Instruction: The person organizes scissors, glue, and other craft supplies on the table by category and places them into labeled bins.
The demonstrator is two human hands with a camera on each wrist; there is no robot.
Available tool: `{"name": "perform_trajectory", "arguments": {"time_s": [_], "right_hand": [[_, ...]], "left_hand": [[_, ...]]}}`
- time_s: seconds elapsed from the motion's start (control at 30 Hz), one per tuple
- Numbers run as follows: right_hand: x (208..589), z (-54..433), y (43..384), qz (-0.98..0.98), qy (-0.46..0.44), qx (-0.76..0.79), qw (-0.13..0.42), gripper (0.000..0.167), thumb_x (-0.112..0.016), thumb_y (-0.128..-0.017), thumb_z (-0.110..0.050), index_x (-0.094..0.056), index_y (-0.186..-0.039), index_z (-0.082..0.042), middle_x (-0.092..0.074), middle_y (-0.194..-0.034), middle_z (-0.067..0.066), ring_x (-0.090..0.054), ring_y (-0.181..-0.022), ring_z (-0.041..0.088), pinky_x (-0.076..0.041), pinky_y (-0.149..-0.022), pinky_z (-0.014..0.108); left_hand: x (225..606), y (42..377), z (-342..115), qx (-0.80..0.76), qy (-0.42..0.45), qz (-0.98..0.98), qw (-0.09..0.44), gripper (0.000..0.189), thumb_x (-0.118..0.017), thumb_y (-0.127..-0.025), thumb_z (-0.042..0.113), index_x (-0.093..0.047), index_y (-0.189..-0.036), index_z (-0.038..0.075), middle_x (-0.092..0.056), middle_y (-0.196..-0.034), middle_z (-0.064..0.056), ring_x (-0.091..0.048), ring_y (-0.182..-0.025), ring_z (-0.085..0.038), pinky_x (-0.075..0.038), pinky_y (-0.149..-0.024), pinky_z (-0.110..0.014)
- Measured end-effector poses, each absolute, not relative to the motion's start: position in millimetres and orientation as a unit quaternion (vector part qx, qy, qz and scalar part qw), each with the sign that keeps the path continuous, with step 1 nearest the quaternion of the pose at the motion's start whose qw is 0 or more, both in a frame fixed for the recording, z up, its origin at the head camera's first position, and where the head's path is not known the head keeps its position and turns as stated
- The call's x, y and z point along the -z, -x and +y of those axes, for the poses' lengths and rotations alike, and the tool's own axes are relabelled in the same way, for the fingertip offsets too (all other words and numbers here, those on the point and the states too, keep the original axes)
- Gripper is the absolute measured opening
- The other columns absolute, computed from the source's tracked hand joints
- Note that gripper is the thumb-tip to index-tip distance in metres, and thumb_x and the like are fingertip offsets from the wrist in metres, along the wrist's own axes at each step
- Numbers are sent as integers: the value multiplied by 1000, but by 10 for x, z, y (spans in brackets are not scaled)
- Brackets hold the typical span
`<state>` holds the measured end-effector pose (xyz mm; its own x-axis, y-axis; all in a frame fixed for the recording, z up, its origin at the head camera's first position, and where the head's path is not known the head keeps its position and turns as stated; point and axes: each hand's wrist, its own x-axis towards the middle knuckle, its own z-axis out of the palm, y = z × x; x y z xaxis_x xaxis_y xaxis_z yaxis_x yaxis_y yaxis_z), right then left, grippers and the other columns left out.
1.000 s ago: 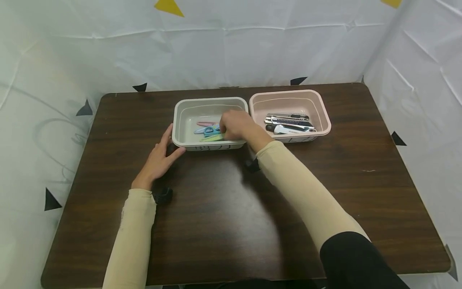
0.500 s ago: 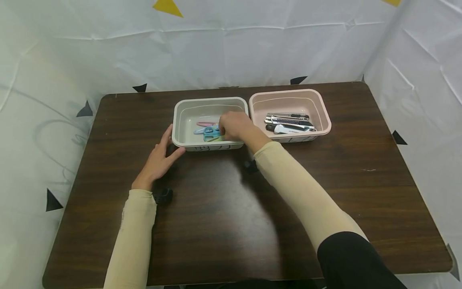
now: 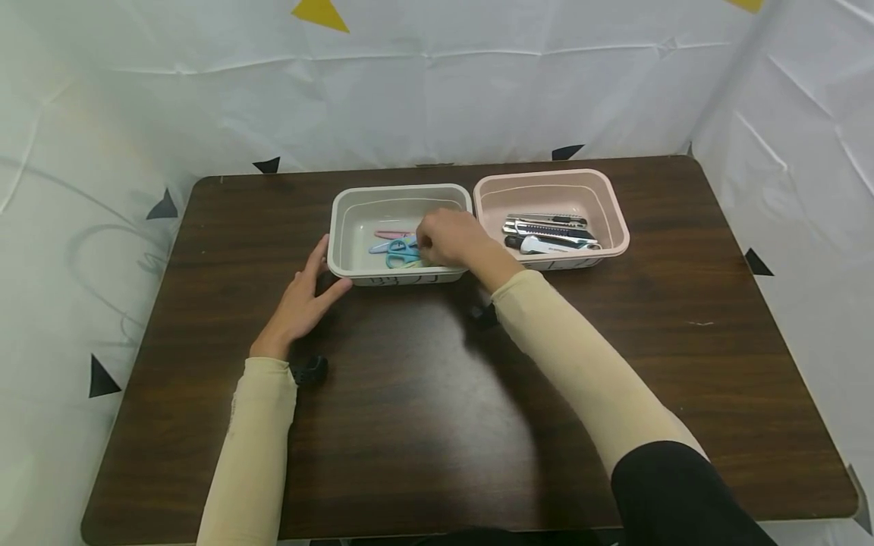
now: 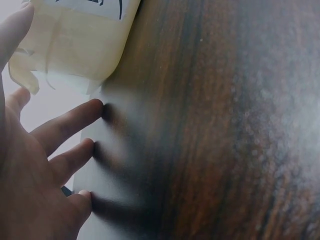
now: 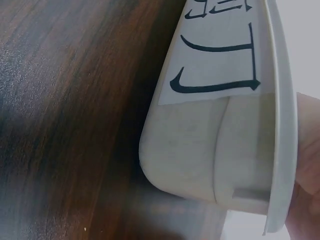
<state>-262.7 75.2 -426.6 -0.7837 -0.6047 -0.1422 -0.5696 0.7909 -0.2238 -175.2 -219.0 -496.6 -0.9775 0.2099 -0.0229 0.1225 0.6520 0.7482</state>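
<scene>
In the head view, my right hand reaches down into the pale grey bin, knuckles up, with its fingertips hidden. Beside them lie light-blue scissors, a pink slim item and a blue-lilac slim item. A bit of a pale green item shows under the hand. My left hand is spread at the bin's front left corner, thumb at the rim. The left wrist view has its fingers extended near the bin. In the right wrist view, the bin's labelled wall covers most of the hand.
A pink bin stands right beside the grey one. It holds several box cutters, some metallic and one with a white handle. Both bins stand towards the back of the dark wooden table, with white sheeting behind.
The pale green item, plainer to see a second ago, is now mostly hidden under my right hand, and the blue scissors have shifted slightly. My left hand stays at the bin's corner.
</scene>
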Motion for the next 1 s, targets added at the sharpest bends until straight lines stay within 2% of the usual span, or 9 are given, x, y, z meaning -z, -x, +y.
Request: {"name": "perform_trajectory", "arguments": {"time_s": [0.23,0.33,0.5,0.67,0.8,1.0], "right_hand": [[4201,847,2530,935,328,131,44,16,-66,-92,-32,-75,-93,-19,-63,-93,-5,-57,-84,16,-47,-73,39],[4179,893,2451,928,334,165,1,20,-66,-93,-34,-77,-100,-19,-63,-96,-4,-58,-88,16,-47,-74,38],[4169,992,2305,916,333,209,-75,24,-64,-94,-39,-76,-103,-19,-65,-101,-5,-59,-88,14,-49,-69,35],[4157,1152,2151,904,322,257,-110,30,-65,-93,-42,-76,-104,-17,-64,-103,-5,-61,-83,18,-47,-65,34],[4144,1324,2048,899,313,274,-135,30,-67,-92,-41,-77,-105,-16,-64,-105,-3,-60,-88,18,-48,-70,35],[4095,1683,1948,891,294,296,-180,27,-71,-90,-32,-75,-106,-11,-65,-107,2,-61,-92,20,-49,-73,40]], "left_hand": [[4963,1755,-2179,-408,-94,907,55,80,-58,-94,55,-2,-152,54,-38,-154,-11,-33,-142,-28,-2,-115,-59],[4966,1766,-2177,-407,-96,907,55,80,-57,-94,55,-2,-152,54,-37,-154,-11,-33,-142,-28,-2,-115,-60],[4968,1775,-2173,-408,-95,906,56,80,-57,-94,56,-2,-151,55,-36,-154,-11,-32,-143,-28,-2,-115,-59],[4974,1780,-2159,-410,-95,905,62,80,-57,-94,56,-1,-151,55,-35,-155,-11,-31,-143,-29,-2,-115,-59],[4997,1796,-2178,-411,-97,904,61,80,-56,-94,56,-2,-152,53,-35,-155,-11,-31,-143,-27,-1,-115,-59],[5016,1806,-2243,-417,-99,901,62,79,-54,-96,54,-2,-154,48,-44,-149,-13,-30,-144,-27,0,-115,-59]]}}
